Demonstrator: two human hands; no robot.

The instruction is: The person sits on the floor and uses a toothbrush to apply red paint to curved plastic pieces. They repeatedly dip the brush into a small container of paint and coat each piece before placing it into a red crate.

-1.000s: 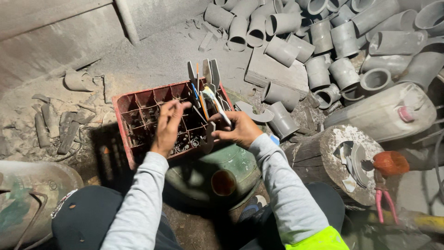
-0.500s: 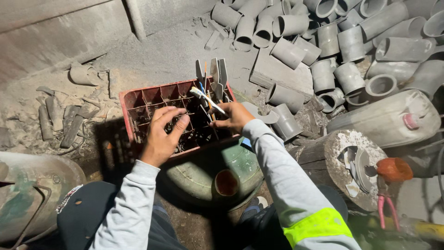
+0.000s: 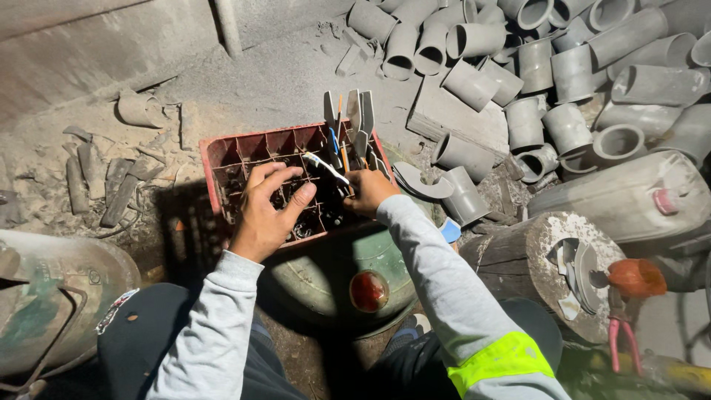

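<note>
Your left hand [image 3: 268, 211] is down in the red crate [image 3: 222, 159], fingers spread and curled over the dividers, thumb pointing toward the middle. Whether it grips anything inside you cannot tell — the cells are dark and cluttered with small parts. Your right hand [image 3: 368, 191] sits at the crate's right edge, closed around a thin white tool [image 3: 324, 167] that sticks out up and left over the cells. The two hands are near each other but apart, with a few cells between them.

The crate rests on top of a green drum [image 3: 326, 278] with a red cap [image 3: 369, 290], right in front of your knees. At its far right corner several flat grey tools [image 3: 358, 115] stand upright, with blue and orange handles among them.

Beyond and to the right lies a heap of grey pipe fittings [image 3: 518, 67] — dusty, piled loosely on the floor. A log [image 3: 518, 259] stands just right of the drum, with metal scraps on its cut top and an orange knob [image 3: 635, 278] at its edge. Pink-handled pliers [image 3: 621, 342] hang beside it. A grey jug [image 3: 629, 198] lies behind the log. At your left, a second worn drum [image 3: 52, 289] lies on its side.
</note>
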